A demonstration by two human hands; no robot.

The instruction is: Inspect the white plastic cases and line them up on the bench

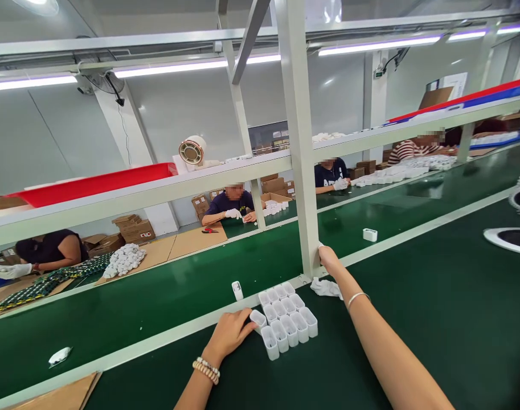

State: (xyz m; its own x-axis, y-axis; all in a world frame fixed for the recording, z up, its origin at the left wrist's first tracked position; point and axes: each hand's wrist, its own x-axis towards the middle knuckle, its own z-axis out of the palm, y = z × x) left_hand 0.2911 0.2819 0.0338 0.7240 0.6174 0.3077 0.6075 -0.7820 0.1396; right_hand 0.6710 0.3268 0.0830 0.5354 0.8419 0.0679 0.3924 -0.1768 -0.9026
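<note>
My left hand (232, 335) has its thumb and fingers closed on a small open-topped white plastic case (258, 319), at the left edge of a block of similar cases (289, 327). These cases stand close together in rows, open side up. My right hand (328, 259) reaches forward beside the pale upright post (303, 171). Its fingers look closed, and a bit of white shows at their tips, too small to name. Just below that hand lies a crumpled white cloth or glove (327, 288). A single white case (237, 290) rests on the green conveyor belt (187, 285) beyond the block.
Another white part (369, 234) and a small bag (60, 357) lie on the belt. Cardboard (54, 394) is at the near left, white-rimmed rings (510, 239) at the right. A shelf rail (157, 191) crosses ahead. Several co-workers sit across the belt, one person (230, 204) opposite.
</note>
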